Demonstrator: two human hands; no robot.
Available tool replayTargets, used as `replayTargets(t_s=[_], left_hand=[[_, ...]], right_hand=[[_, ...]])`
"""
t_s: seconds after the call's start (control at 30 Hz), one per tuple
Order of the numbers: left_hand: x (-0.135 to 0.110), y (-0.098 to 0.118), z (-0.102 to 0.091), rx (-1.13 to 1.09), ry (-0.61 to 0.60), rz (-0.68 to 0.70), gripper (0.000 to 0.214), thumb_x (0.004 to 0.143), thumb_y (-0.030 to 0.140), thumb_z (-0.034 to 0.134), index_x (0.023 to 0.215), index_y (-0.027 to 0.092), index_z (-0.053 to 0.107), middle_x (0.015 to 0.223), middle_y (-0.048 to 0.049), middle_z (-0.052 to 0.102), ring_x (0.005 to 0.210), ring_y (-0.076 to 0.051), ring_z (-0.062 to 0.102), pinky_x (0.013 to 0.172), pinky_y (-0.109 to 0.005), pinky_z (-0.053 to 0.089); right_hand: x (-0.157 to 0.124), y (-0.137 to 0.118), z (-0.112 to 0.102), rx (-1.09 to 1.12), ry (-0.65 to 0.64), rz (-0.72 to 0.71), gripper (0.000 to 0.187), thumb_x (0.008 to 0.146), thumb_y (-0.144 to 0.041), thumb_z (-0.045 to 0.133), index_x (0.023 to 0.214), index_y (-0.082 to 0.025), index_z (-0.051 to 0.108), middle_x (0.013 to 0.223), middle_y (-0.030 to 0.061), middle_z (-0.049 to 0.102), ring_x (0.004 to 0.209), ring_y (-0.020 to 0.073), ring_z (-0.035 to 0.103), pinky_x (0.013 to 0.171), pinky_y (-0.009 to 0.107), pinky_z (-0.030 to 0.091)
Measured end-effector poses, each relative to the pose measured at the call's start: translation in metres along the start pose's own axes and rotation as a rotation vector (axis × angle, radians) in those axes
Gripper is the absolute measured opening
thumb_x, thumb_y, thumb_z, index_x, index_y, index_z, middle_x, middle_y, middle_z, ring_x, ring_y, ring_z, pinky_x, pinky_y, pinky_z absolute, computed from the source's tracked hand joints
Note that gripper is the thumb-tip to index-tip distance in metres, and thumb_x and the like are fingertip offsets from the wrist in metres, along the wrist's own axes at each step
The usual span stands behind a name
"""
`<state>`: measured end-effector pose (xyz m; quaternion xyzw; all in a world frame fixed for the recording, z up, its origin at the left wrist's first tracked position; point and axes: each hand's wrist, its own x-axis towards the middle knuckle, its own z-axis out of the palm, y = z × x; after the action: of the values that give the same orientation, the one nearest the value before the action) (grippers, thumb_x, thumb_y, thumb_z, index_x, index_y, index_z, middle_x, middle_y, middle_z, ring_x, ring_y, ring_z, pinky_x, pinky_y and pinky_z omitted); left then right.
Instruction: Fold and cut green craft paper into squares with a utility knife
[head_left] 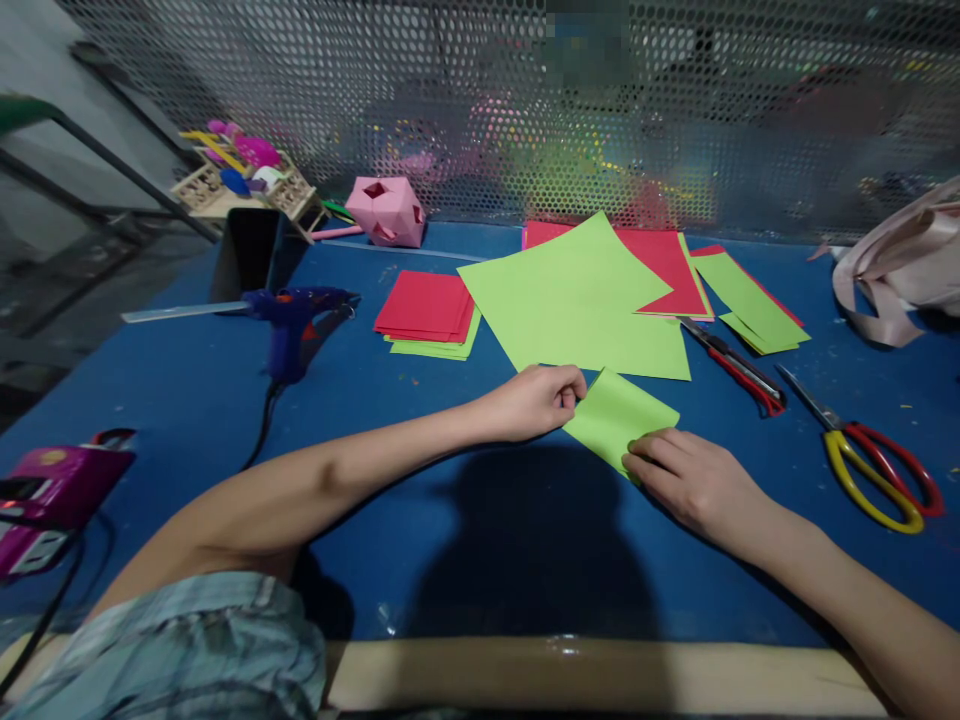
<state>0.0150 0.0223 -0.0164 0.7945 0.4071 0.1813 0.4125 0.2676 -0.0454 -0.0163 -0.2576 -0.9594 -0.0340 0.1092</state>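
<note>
A small green sheet of paper [619, 412] lies on the blue table, partly folded over, between my two hands. My left hand [541, 402] pinches its left corner, thumb and fingers closed together. At the lower right edge, my right hand [694, 478] has its curled fingers closed on the paper. Just beyond is a large green sheet [577, 300], resting on red sheets [660, 260]. To the left sits a stack of red square papers [427, 303] with green ones [431, 349] underneath.
On the right lie a utility knife [742, 372], scissors [870, 450], green paper strips [754, 295] and a pale bag [911, 260]. Leftward are a glue gun [289, 320], a dark box-like object [251, 250] and a purple power strip [60, 495]. A pink paper polyhedron [386, 210] stands by the perforated metal screen [450, 110].
</note>
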Motion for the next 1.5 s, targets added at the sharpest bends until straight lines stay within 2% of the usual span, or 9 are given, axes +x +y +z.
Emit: replayTargets(t_s=[0.2, 0.37, 0.53, 0.67, 0.83, 0.97, 1.17, 1.33, 1.5], left_hand=[[0.000, 0.001, 0.000, 0.078, -0.002, 0.023, 0.021, 0.074, 0.001, 0.052, 0.088, 0.015, 0.061, 0.071, 0.0032, 0.061, 0.063, -0.009, 0.054, 0.062, -0.020, 0.039], [-0.001, -0.001, 0.001, 0.194, -0.023, 0.131, 0.022, 0.081, 0.006, 0.050, 0.087, 0.016, 0.068, 0.083, -0.0023, 0.064, 0.073, -0.012, 0.057, 0.070, -0.023, 0.043], [-0.004, -0.003, 0.003, 0.295, -0.076, 0.173, 0.026, 0.085, 0.008, 0.047, 0.089, 0.016, 0.071, 0.089, -0.0046, 0.060, 0.083, -0.015, 0.058, 0.078, -0.026, 0.044], [-0.008, -0.003, 0.007, 0.460, -0.090, 0.203, 0.028, 0.088, 0.010, 0.043, 0.091, 0.016, 0.070, 0.091, -0.0059, 0.058, 0.083, -0.017, 0.054, 0.073, -0.028, 0.041], [-0.013, 0.003, 0.010, 0.729, -0.122, 0.408, 0.032, 0.090, 0.004, 0.035, 0.079, 0.014, 0.064, 0.089, -0.0089, 0.058, 0.081, -0.020, 0.047, 0.070, -0.032, 0.037], [-0.014, 0.006, 0.012, 0.788, -0.145, 0.517, 0.029, 0.090, 0.004, 0.037, 0.075, 0.015, 0.058, 0.080, -0.0070, 0.057, 0.073, -0.019, 0.044, 0.067, -0.031, 0.036], [-0.021, 0.010, 0.017, 0.901, -0.101, 0.523, 0.025, 0.093, 0.006, 0.040, 0.076, 0.015, 0.057, 0.078, -0.0058, 0.056, 0.069, -0.018, 0.047, 0.065, -0.031, 0.037], [-0.033, 0.024, 0.026, 0.982, -0.109, 0.463, 0.020, 0.094, 0.008, 0.043, 0.092, 0.015, 0.061, 0.086, -0.0075, 0.058, 0.074, -0.020, 0.053, 0.065, -0.033, 0.038], [-0.041, 0.030, 0.030, 0.980, -0.178, 0.440, 0.033, 0.096, 0.011, 0.041, 0.123, 0.019, 0.057, 0.103, -0.0099, 0.061, 0.085, -0.024, 0.057, 0.069, -0.036, 0.042]], right_hand=[[0.002, -0.001, -0.001, 0.004, 0.002, -0.002, 0.021, 0.098, -0.017, 0.045, 0.103, -0.013, 0.065, 0.092, 0.0111, 0.069, 0.086, 0.0206, 0.062, 0.070, 0.032, 0.050], [0.001, -0.001, -0.001, 0.030, -0.002, -0.003, 0.022, 0.098, -0.016, 0.044, 0.103, -0.013, 0.066, 0.093, 0.0119, 0.069, 0.086, 0.0207, 0.061, 0.070, 0.033, 0.051], [0.001, 0.002, -0.011, 0.201, -0.052, 0.032, 0.021, 0.098, -0.016, 0.043, 0.102, -0.013, 0.064, 0.098, 0.0122, 0.069, 0.092, 0.0200, 0.061, 0.077, 0.034, 0.053], [0.000, 0.004, -0.017, 0.262, -0.069, 0.046, 0.022, 0.098, -0.017, 0.045, 0.097, -0.015, 0.066, 0.100, 0.0114, 0.069, 0.092, 0.0194, 0.061, 0.079, 0.034, 0.053], [0.000, 0.004, -0.018, 0.224, -0.083, 0.033, 0.026, 0.099, -0.020, 0.043, 0.097, -0.015, 0.069, 0.099, 0.0122, 0.069, 0.089, 0.0191, 0.061, 0.077, 0.033, 0.053], [-0.001, 0.004, -0.016, 0.212, -0.082, 0.025, 0.027, 0.099, -0.020, 0.042, 0.097, -0.014, 0.069, 0.099, 0.0128, 0.069, 0.092, 0.0201, 0.060, 0.077, 0.033, 0.053], [0.000, 0.003, -0.017, 0.185, -0.088, 0.012, 0.026, 0.099, -0.019, 0.043, 0.094, -0.014, 0.068, 0.099, 0.0123, 0.069, 0.090, 0.0201, 0.061, 0.077, 0.033, 0.053], [0.000, 0.004, -0.022, 0.219, -0.136, 0.014, 0.025, 0.099, -0.019, 0.042, 0.097, -0.014, 0.067, 0.099, 0.0123, 0.070, 0.096, 0.0211, 0.062, 0.082, 0.036, 0.053], [-0.003, 0.006, -0.025, 0.264, -0.166, 0.013, 0.025, 0.097, -0.015, 0.043, 0.107, -0.013, 0.066, 0.108, 0.0130, 0.069, 0.106, 0.0230, 0.061, 0.090, 0.039, 0.053]])
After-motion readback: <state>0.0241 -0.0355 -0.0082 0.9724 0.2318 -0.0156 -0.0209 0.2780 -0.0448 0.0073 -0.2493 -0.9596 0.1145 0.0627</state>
